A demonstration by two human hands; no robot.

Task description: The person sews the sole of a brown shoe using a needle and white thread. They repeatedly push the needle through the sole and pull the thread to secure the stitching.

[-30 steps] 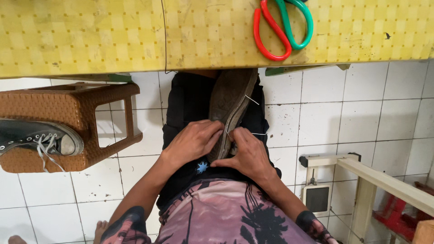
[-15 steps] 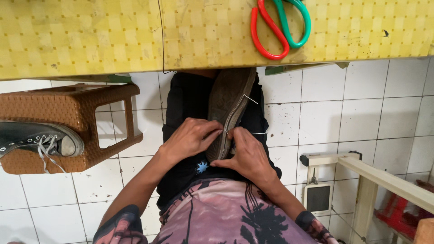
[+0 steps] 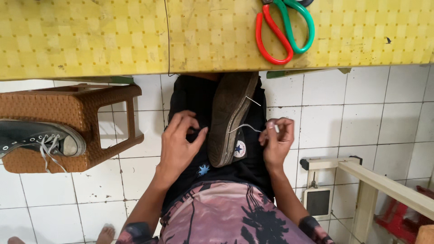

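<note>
Yellow checked covering spreads over the table (image 3: pixel 90 40) along the top of the view, and white tiled floor (image 3: pixel 361 117) fills the space below it. Brown woven-pattern plastic forms the stool (image 3: pixel 77 113) at the left, with a second black sneaker (image 3: pixel 36 140) and its loose white laces lying on it. At the right stands a pale wooden frame (image 3: pixel 384 185). On the table's edge rest scissors (image 3: pixel 285 29), one pair with red handles and one with green. In the person's lap, between the knees and against black cloth, sits a black sneaker (image 3: pixel 230 119), sole turned up and toe pointing toward the table. The left hand (image 3: pixel 178 144) lies just beside the sole, fingers loosely curled and partly spread, thumb close to the rubber edge, gripping nothing clearly. The right hand (image 3: pixel 275 142) is pinched narrow around a needle (image 3: pixel 276 129), from which a white thread (image 3: pixel 244 127) runs to the sole's edge.
</note>
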